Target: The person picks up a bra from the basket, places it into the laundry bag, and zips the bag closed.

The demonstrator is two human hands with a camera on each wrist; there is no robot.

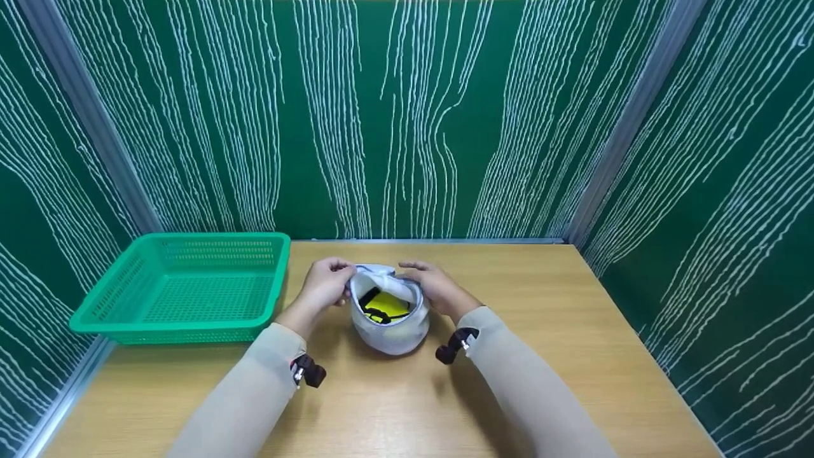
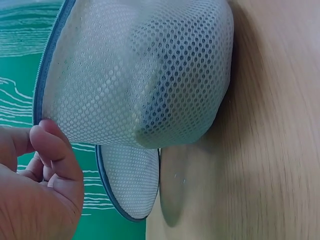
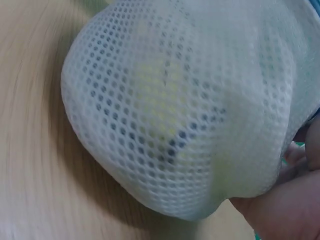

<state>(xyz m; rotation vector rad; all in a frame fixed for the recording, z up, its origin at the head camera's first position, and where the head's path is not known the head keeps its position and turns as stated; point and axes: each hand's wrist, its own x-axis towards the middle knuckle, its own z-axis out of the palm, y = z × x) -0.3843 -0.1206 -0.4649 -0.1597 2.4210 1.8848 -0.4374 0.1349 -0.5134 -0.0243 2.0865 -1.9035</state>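
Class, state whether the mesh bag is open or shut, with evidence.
The mesh bag is open: its mouth gapes, showing a yellow-and-black item inside.

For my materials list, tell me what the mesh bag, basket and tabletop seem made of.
Bag: probably matte synthetic fabric, given its honeycomb mesh.
Basket: likely plastic, semi-gloss, with moulded-looking slots.
Tabletop: wood or wood-look laminate, smooth, with visible grain.
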